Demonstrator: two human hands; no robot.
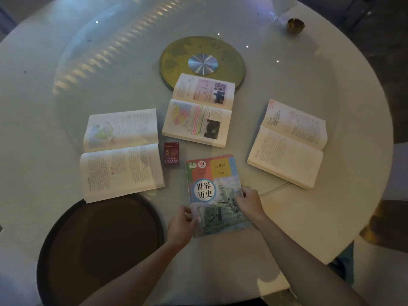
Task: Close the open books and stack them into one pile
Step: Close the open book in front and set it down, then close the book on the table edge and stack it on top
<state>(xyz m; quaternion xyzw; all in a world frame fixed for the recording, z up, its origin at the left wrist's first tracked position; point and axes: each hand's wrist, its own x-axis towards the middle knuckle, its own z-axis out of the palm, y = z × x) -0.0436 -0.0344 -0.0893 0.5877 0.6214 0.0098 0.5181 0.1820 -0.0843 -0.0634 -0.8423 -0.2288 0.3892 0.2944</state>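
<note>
A closed textbook [215,193] with a colourful cover, Chinese lettering and a picture of a warship lies flat just below the middle of the frame, its cover facing up and its long side running slightly tilted toward the lower right. The left hand [181,225] grips its lower left edge, fingers curled round the spine side with the thumb on the cover. The right hand [249,200] lies on the right edge of the cover, fingers bent and spread lightly over the warship picture, pressing down rather than wrapping the book. Three open books lie face up around it, each apart from the closed one. One open book [122,154] sits at centre left, showing a pale map and columns of text. A second open book [199,110] lies just above the closed textbook in the middle of the frame, with a coloured map and photographs on its pages; its far edge overlaps a round gold-green disc [176,60] with a shiny metal hub. The third open book [289,143] lies at centre right, angled, mostly text. Between the left open book and the closed textbook stands a small dark red box [171,156]. All rest on a round white table [342,85]. A dark round tray [99,246] fills the lower left, and a small brass-coloured vessel [295,24] sits at the upper right.
</note>
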